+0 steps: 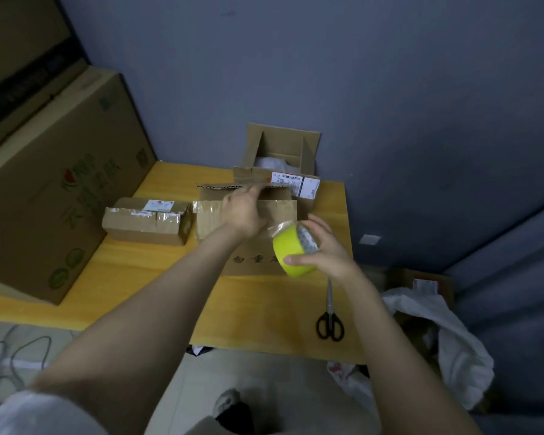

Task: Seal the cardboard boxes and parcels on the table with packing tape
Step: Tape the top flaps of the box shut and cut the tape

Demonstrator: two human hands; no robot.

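A cardboard box [252, 262] with printed characters on its front stands in the middle of the yellow table [145, 277]. My left hand [244, 211] reaches over its top, fingers on the far flap. My right hand [324, 249] grips a yellow roll of packing tape [291, 251] just right of the box, and a clear strip runs from the roll onto the box top. A small taped parcel [145, 219] with a white label lies to the left. An open box [280, 152] with white filling stands behind.
A large printed carton [54, 189] takes up the table's left side. Black-handled scissors [329, 315] lie near the table's right front corner. White plastic bags [446, 340] and another box sit on the floor to the right. The wall is close behind.
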